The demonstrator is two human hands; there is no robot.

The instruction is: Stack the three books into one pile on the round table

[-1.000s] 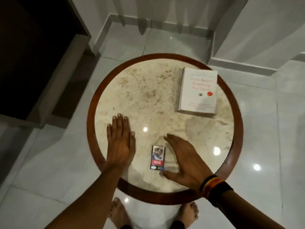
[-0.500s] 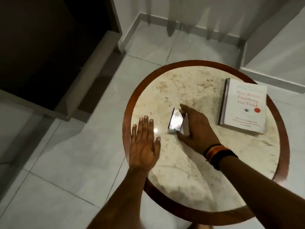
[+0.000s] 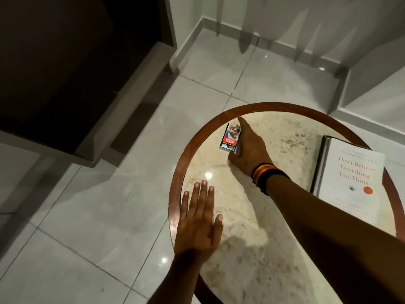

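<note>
One white book with red lettering lies flat at the right side of the round table, which has a marble top and a brown wooden rim. No other book is in sight. My right hand, with dark and orange bands at the wrist, reaches to the table's far left edge and grips a small printed box by its right side. My left hand lies flat, palm down, fingers spread, over the table's near left rim and holds nothing.
Glossy pale floor tiles surround the table. A dark cabinet on a raised plinth stands at the left. White walls with a skirting board and a hanging curtain close the far side.
My right hand has taken the small box from the table's near edge and carried it across to the far left edge. The view has swung left. My left hand stays flat.
</note>
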